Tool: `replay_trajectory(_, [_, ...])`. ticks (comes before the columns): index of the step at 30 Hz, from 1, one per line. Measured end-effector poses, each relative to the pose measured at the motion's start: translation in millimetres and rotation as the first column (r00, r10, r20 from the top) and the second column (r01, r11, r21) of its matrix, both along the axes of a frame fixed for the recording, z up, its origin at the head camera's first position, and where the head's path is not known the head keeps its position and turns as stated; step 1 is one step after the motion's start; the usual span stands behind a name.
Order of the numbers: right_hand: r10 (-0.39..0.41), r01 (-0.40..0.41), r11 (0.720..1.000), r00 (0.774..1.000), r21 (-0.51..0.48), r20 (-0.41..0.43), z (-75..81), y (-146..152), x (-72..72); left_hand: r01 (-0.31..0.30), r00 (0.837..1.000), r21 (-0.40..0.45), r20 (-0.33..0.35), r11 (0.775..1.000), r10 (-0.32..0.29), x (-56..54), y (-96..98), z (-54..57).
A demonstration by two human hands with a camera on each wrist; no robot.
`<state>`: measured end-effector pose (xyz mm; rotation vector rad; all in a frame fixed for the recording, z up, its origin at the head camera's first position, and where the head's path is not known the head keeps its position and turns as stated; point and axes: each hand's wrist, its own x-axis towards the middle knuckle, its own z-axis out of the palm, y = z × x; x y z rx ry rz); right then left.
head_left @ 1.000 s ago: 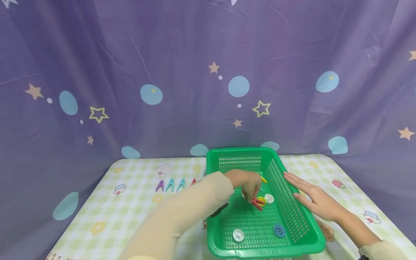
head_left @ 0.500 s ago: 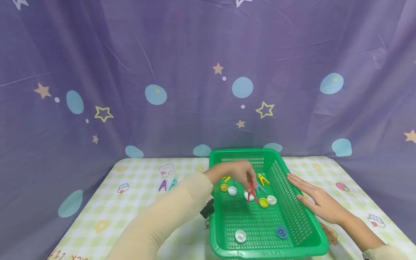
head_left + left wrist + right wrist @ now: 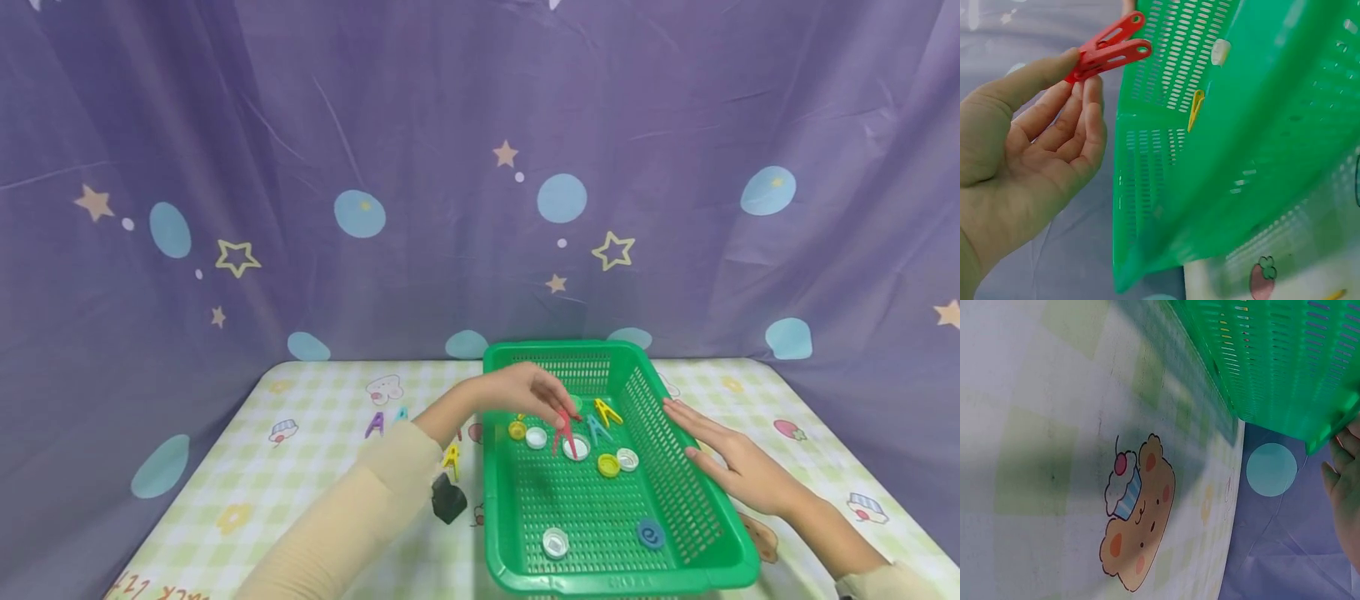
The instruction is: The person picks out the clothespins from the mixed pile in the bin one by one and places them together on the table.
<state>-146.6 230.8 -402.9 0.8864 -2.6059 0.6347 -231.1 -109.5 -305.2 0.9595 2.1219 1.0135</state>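
Note:
My left hand [image 3: 528, 393] pinches a red clothespin [image 3: 564, 435] between thumb and fingertips, over the left half of the green basket [image 3: 622, 583]. In the left wrist view the red clothespin [image 3: 1113, 50] points its two legs away from the fingers, close by the basket wall. Below it in the basket lie a blue clothespin [image 3: 597, 429], a yellow clothespin [image 3: 607, 412] and several bottle caps, among them a white cap [image 3: 576, 447] and a yellow cap [image 3: 608, 466]. Straight-fingered, my right hand [image 3: 738, 462] rests along the basket's right rim.
On the checked tablecloth [image 3: 300, 492] left of the basket are a purple clothespin [image 3: 375, 424], a yellow clothespin [image 3: 451, 460] and others partly behind my left arm. A blue cap [image 3: 650, 534] and a clear cap [image 3: 555, 543] lie near the basket's front. A purple curtain [image 3: 420, 292] hangs behind.
My left hand has risen from the basket floor and moved left, with the red clothespin still pinched. The right hand has stayed on the rim. The view shifted slightly.

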Motion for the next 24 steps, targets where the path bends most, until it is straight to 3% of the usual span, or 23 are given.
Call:
replay_trajectory(7, [0.000,0.000,1.000,1.000,-0.002,-0.001,2.9,1.2,-1.3,-0.175,0.984,0.103,0.021,0.979,0.174,4.4,-40.5,-2.1])
replay_trajectory(14, [-0.001,0.001,1.000,1.000,-0.006,0.010,2.4,1.8,-1.5,-0.278,0.960,0.184,0.069,0.943,0.270,9.3,-86.5,-10.7])
replay_trajectory(18, [0.005,-0.004,1.000,1.000,-0.009,0.011,1.3,1.5,-1.8,-0.348,0.937,0.210,0.097,0.914,0.335,11.7,-111.3,-17.6])
replay_trajectory(24, [0.004,-0.003,1.000,1.000,-0.017,0.014,0.3,-0.1,-0.8,-0.447,0.895,0.184,0.082,0.875,0.439,15.5,-142.7,-29.8])
